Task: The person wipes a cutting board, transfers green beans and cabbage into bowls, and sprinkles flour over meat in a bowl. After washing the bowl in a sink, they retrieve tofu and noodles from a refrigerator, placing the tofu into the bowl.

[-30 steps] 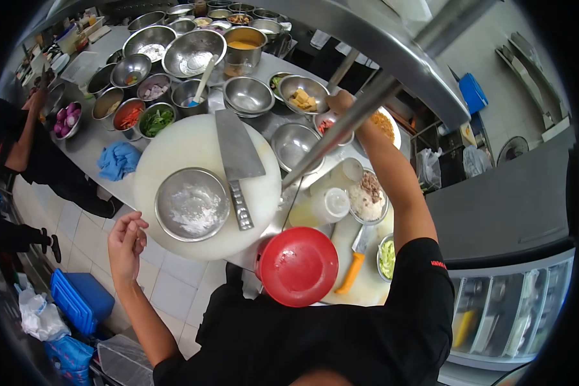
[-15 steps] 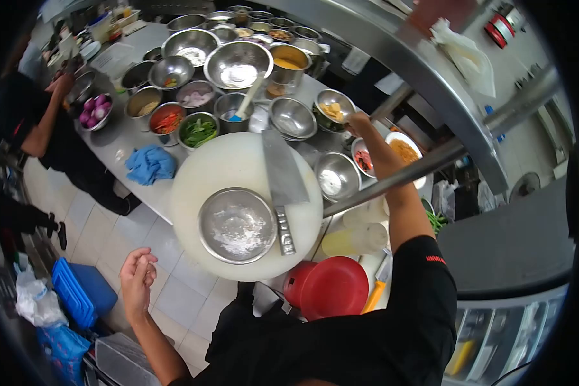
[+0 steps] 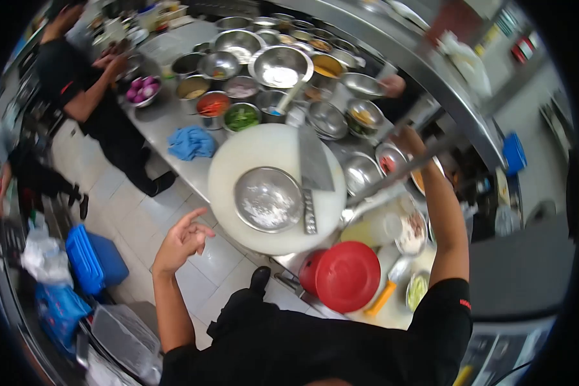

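My left hand [image 3: 181, 243] hovers over the floor left of the white round cutting board [image 3: 228, 151], fingers apart and holding nothing. On the board are a steel bowl [image 3: 268, 199] with white powder in it and a cleaver [image 3: 315, 161] with a patterned metal handle. My right hand [image 3: 408, 140] reaches across to the far right, close to a bowl with red pieces [image 3: 390, 159] and a bowl with yellow pieces [image 3: 365, 118]. Blur and the metal rail partly hide its fingers, so what it holds, if anything, cannot be made out.
A co-worker's hand [image 3: 393, 85] holds a steel bowl [image 3: 361, 85] across the table. Another person stands at the left by a bowl of purple onions [image 3: 143, 91]. A metal shelf frame [image 3: 457, 116] overhangs the right. Nearby are a blue cloth [image 3: 192, 143], red container [image 3: 347, 276] and orange-handled knife [image 3: 383, 297].
My view has shifted. My right hand has moved from the yellow-pieces bowl toward the red-pieces bowl. My left hand's fingers have spread. A co-worker's hand with a steel bowl has appeared across the table.
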`<state>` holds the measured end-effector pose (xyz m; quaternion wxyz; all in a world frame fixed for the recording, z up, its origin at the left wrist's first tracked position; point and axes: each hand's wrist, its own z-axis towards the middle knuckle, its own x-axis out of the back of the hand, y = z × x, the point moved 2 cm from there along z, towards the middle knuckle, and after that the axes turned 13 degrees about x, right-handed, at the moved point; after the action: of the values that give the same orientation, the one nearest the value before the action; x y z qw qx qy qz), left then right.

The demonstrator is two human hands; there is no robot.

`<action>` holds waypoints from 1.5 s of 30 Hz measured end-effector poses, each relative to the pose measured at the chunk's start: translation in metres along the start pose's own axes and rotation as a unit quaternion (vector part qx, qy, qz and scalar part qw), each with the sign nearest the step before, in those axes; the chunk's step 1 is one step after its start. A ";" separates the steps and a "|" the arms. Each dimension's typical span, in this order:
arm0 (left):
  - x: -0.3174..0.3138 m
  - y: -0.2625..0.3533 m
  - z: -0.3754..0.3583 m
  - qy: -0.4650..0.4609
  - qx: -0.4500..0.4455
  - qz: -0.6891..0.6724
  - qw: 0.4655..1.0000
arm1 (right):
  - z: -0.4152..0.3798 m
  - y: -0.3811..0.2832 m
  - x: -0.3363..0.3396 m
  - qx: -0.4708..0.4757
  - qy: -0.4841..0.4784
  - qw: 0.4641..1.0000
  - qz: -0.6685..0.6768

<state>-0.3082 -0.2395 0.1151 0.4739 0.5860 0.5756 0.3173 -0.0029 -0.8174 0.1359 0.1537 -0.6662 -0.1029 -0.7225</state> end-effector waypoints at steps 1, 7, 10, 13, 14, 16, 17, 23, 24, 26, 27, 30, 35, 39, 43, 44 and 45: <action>-0.005 -0.007 -0.005 -0.036 0.010 0.020 0.999 | 0.008 0.029 -0.010 -0.013 -0.051 0.998 0.031; -0.067 -0.058 -0.024 -0.271 0.035 0.058 0.960 | -0.159 -0.085 0.103 -0.052 -0.239 0.970 0.008; -0.097 -0.070 -0.030 -0.369 0.058 0.077 0.924 | -0.255 -0.111 0.142 -0.111 -0.161 0.967 0.166; -0.135 -0.080 -0.047 -0.404 0.089 0.117 0.903 | -0.348 -0.117 0.166 -0.078 -0.052 0.985 0.141; -0.143 -0.081 -0.052 -0.403 0.089 0.123 0.902 | -0.380 -0.121 0.171 -0.094 -0.041 0.984 0.145; -0.160 -0.086 -0.063 -0.428 0.116 0.157 0.882 | -0.444 -0.122 0.165 -0.169 0.026 0.962 0.211; -0.165 -0.089 -0.066 -0.428 0.120 0.178 0.878 | -0.474 -0.122 0.156 -0.206 0.041 0.950 0.230; -0.195 -0.124 -0.095 -0.313 0.149 0.288 0.893 | -0.594 -0.128 0.032 -0.407 0.127 0.791 0.438; -0.198 -0.129 -0.099 -0.301 0.130 0.327 0.886 | -0.600 -0.132 0.005 -0.440 0.139 0.754 0.467; -0.201 -0.132 -0.115 -0.293 0.143 0.331 0.885 | -0.595 -0.134 -0.025 -0.464 0.171 0.714 0.495; -0.203 -0.136 -0.121 -0.305 0.150 0.317 0.885 | -0.591 -0.135 -0.034 -0.495 0.203 0.671 0.514; -0.202 -0.149 -0.134 -0.314 0.156 0.303 0.886 | -0.575 -0.133 -0.049 -0.492 0.258 0.650 0.519; -0.188 -0.171 -0.139 -0.300 0.213 0.286 0.885 | -0.562 -0.096 -0.096 -0.478 0.366 0.642 0.475; -0.166 -0.180 -0.132 -0.283 0.215 0.254 0.899 | -0.558 -0.105 -0.087 -0.458 0.387 0.672 0.436; -0.144 -0.186 -0.129 -0.237 0.208 0.218 0.924 | -0.554 -0.098 -0.104 -0.440 0.410 0.597 0.532; -0.139 -0.189 -0.128 -0.232 0.205 0.209 0.928 | -0.554 -0.100 -0.105 -0.434 0.404 0.605 0.531; -0.134 -0.191 -0.127 -0.227 0.215 0.213 0.926 | -0.551 -0.105 -0.102 -0.421 0.410 0.591 0.553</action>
<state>-0.5148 -0.3678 0.0073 0.3759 0.8391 0.3684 0.1376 -0.5467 -0.9051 -0.0101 0.2518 -0.2196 0.6744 -0.6584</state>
